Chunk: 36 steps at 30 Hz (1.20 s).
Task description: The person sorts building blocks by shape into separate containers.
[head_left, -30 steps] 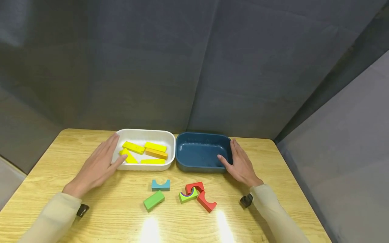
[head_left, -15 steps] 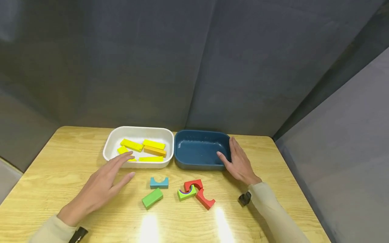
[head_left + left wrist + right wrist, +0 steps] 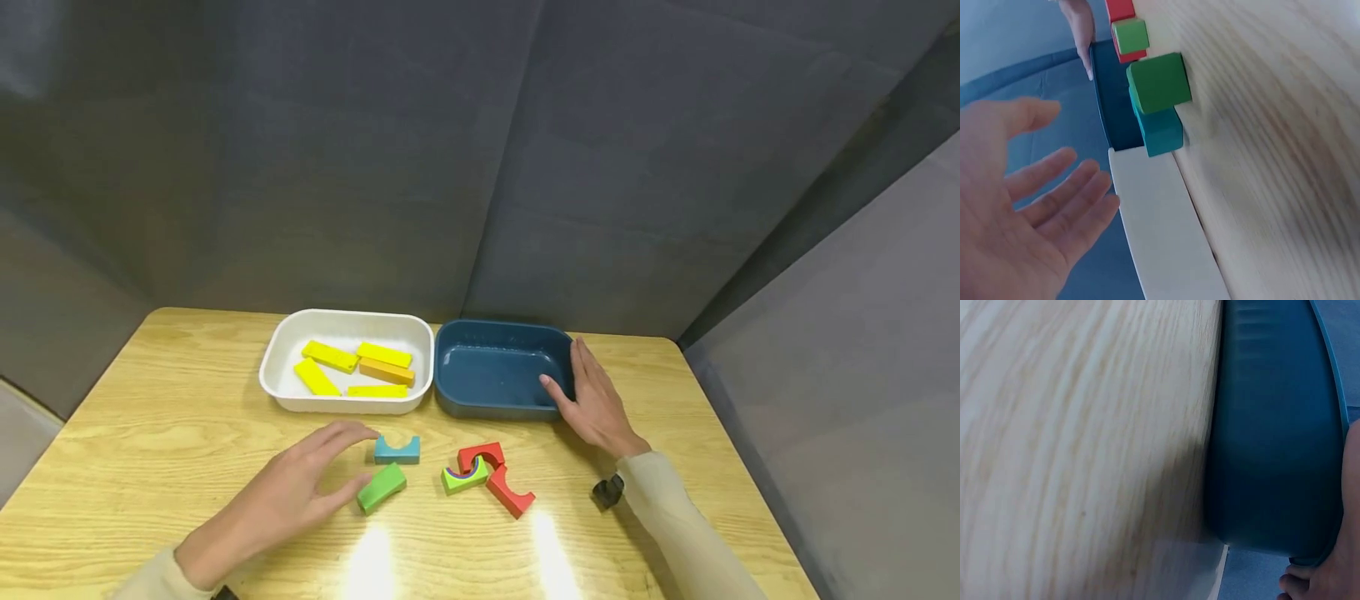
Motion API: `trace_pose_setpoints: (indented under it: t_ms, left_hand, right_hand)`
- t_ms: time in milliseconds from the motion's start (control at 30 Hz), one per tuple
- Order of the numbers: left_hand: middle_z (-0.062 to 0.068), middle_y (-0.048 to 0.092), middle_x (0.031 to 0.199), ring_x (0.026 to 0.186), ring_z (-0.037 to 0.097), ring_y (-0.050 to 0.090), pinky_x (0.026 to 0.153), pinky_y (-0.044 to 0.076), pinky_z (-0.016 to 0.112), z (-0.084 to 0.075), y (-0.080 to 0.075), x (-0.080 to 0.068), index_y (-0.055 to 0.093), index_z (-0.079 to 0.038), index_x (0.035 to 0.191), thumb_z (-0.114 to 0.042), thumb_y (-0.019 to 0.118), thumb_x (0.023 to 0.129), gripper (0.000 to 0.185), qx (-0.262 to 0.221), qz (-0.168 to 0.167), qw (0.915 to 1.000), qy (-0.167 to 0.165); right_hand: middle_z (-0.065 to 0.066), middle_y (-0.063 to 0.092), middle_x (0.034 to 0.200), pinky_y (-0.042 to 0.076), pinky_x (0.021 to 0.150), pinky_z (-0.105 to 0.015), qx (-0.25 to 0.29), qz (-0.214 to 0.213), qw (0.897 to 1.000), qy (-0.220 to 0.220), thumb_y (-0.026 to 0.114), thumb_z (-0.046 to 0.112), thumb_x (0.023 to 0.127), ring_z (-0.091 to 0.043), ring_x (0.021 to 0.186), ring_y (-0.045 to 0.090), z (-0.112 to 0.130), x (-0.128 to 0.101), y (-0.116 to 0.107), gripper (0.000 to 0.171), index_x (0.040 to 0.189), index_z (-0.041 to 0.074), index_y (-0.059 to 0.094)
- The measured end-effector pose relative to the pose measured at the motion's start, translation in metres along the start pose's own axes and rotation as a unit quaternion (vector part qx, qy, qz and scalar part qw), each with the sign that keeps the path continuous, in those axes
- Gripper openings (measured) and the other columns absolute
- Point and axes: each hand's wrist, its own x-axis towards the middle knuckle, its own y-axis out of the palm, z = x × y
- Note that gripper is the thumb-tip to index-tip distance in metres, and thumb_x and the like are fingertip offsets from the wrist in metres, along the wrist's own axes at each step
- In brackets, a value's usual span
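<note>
My left hand reaches over the table beside a blue arch block and a green block. Its fingertips come close to the blue arch block and its thumb to the green block; contact is unclear in the head view. In the left wrist view, the palm and loosely bent fingers hold nothing. My right hand rests at the right end of a dark blue tray, straight fingers along the outer wall, thumb over the rim. Two red arch blocks lie with a lime-green arch block.
A white tray stands left of the blue tray, their ends nearly touching. Several yellow blocks and an orange-yellow block lie inside it. A dark curtain hangs behind the wooden table.
My left hand has left the white tray's left end and moved toward the front right, to the blue and green blocks. The right hand stays at the dark blue tray.
</note>
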Motion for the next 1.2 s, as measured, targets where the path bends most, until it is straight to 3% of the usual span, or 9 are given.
trace_pose_setpoints:
  t_ms: [233,467,733,933,1200]
  left_hand:
    - [-0.002,0.069,0.131,0.104,0.014,0.07,0.078,0.064,0.035,-0.011,0.003,0.001,0.071,-0.018,0.136,-0.027,0.083,0.095,0.043,0.026,0.045,0.9981,0.032]
    - [0.002,0.068,0.111,0.081,0.005,0.058,0.064,0.055,0.02,-0.019,0.01,0.002,0.073,-0.008,0.128,-0.021,0.085,0.091,0.041,0.04,0.066,0.9964,0.036]
    - [0.01,0.068,0.114,0.088,0.014,0.066,0.067,0.062,0.03,-0.02,0.021,0.003,0.071,-0.006,0.132,-0.022,0.084,0.091,0.046,0.099,0.063,0.9908,0.067]
    - [0.017,0.069,0.123,0.099,0.027,0.073,0.071,0.066,0.04,-0.02,0.026,0.003,0.068,-0.005,0.136,-0.023,0.083,0.092,0.049,0.114,0.093,0.9875,0.058]
    - [0.019,0.069,0.119,0.095,0.028,0.074,0.065,0.065,0.038,-0.02,0.028,0.005,0.068,-0.003,0.134,-0.017,0.084,0.091,0.047,0.115,0.1,0.9862,0.064]
  right_hand:
    - [-0.017,0.002,0.18,0.014,0.131,-0.063,0.0,-0.005,1.0,-0.002,0.044,0.066,0.109,-0.042,0.165,0.01,0.0,0.002,-0.001,0.097,0.171,0.002,0.004]
    - [-0.018,0.002,0.18,0.014,0.131,-0.062,-0.006,-0.009,1.0,-0.004,0.044,0.063,0.109,-0.043,0.164,0.012,0.0,0.001,-0.001,0.096,0.171,0.0,0.007]
    - [-0.02,0.005,0.18,0.015,0.131,-0.062,-0.004,-0.015,1.0,-0.007,0.045,0.062,0.109,-0.042,0.164,0.012,-0.001,0.001,0.001,0.095,0.171,0.0,0.008]
    - [-0.018,0.003,0.18,0.015,0.131,-0.062,-0.007,-0.011,1.0,-0.009,0.046,0.062,0.109,-0.042,0.164,0.012,-0.001,0.002,0.002,0.096,0.171,0.0,0.007]
    - [-0.019,0.004,0.18,0.015,0.131,-0.062,-0.005,-0.012,1.0,-0.01,0.047,0.061,0.109,-0.043,0.164,0.012,-0.002,0.001,0.003,0.095,0.171,-0.001,0.008]
